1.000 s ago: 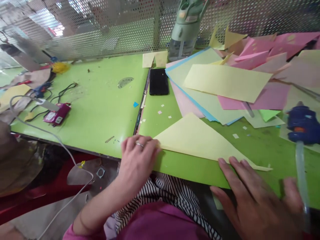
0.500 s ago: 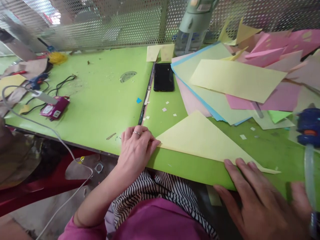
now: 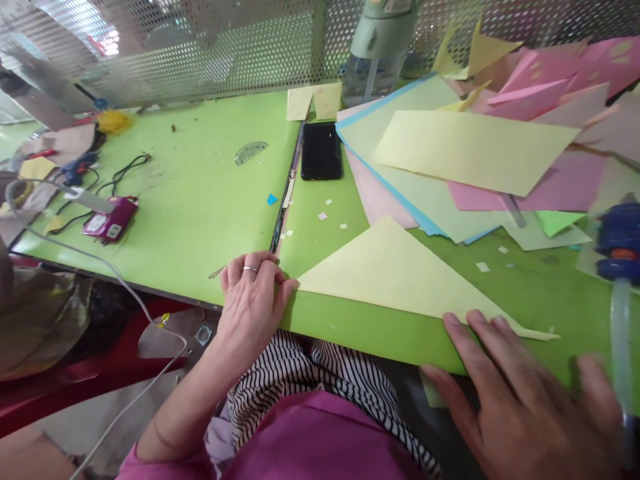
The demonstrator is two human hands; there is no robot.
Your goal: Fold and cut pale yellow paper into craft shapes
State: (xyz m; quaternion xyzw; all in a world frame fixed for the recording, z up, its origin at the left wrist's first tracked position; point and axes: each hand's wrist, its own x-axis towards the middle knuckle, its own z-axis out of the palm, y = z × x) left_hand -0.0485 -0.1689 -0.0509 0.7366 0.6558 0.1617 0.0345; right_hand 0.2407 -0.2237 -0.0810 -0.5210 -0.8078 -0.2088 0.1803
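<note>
Yellow paper triangle on a green desk, as I see it from beside the person; places are given relative to the phone point(image 3: 321, 151), as the person faces it. The yellow triangle point(image 3: 393, 270) lies flat on the desk point(image 3: 200, 200), nearer the person than the phone and mostly to its right, long side near, peak pointing away. To the near left of the phone, the left hand point(image 3: 253, 300) has its fingers curled close together, thumb at the triangle's left corner; whether they pinch the paper I cannot tell. Well to the near right of the phone, the right hand point(image 3: 530, 400) has its fingers spread, tips on the long side, grasping nothing. Handling (judged): the paper seems light, thin and bendable, stiffer along the straight side, easily creased and apt to slide. The slender right-hand tip looks weakest. Suggested hold: a light pinch at the left corner, with flat fingertips steadying the long side.
</note>
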